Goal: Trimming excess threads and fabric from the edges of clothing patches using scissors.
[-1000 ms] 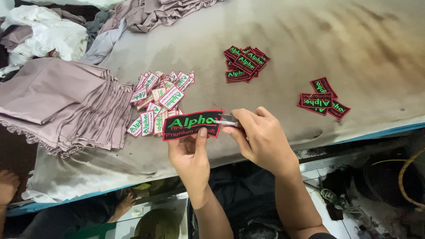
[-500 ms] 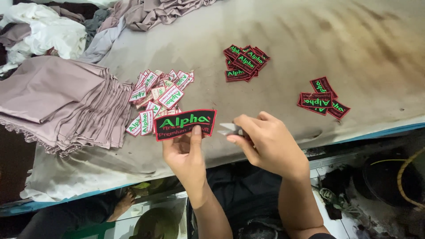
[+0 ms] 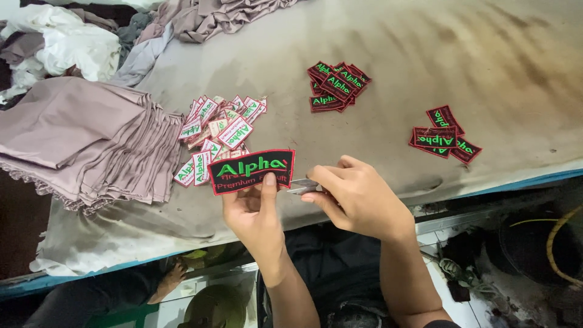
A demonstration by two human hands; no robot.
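Pretty even, soft daylight here, brightest across the upper right of the frame with a mild washed-out sheen but no hard glare. Shadows are faint, pooling darker along the bottom and lower right. Center is sharp enough, slight softness and wide-angle stretch toward the edges.

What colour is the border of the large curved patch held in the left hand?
Red, edging the black embroidered patch; clearest in the head view.

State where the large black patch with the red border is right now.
In the head view, the large black patch sits low and centre, held up by the left hand above the table's near edge, just right of the pile of small white labels.
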